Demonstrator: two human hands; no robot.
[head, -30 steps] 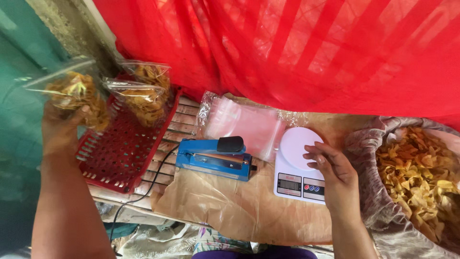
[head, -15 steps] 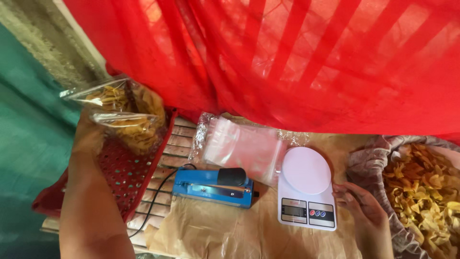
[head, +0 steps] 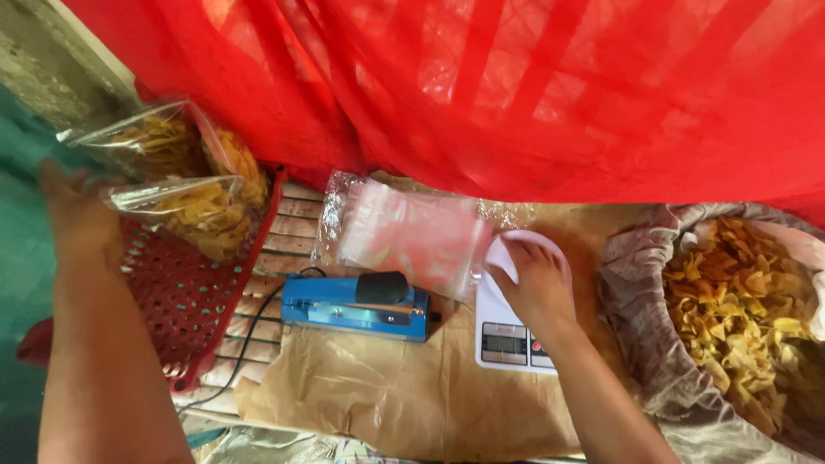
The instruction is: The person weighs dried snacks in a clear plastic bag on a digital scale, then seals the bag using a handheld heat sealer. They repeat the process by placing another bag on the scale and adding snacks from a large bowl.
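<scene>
- Left hand (head: 73,215): raised at the left edge of the view, fingers spread and blurred. It sits against the lower of two clear bags of yellow chips (head: 202,210). Whether the fingers actually grip that bag cannot be told from this view.
- Upper bag of chips (head: 159,142): clear plastic, filled, lying just above and partly behind the lower bag. Both bags are over the far end of the red perforated tray (head: 168,292).
- Red perforated tray: tilted, its near corner resting on the slatted surface at the left of the counter (head: 387,404), which is covered with brown paper.
- Right hand (head: 537,279): palm down on the white digital scale (head: 516,331), fingers slightly apart and holding nothing visible. Its fingertips reach the edge of the stack of empty clear bags (head: 412,236).
- Stack of empty clear bags: lying flat, behind the blue heat sealer (head: 357,305) and just left of the scale.
- Blue heat sealer: in the centre of the counter, black knob on top, with a dark cord (head: 249,335) running off to the left.
- Cloth-lined sack of loose yellow chips (head: 739,309): open, at the right, beside the scale.
- Red netting (head: 516,94): hanging across the whole background.
</scene>
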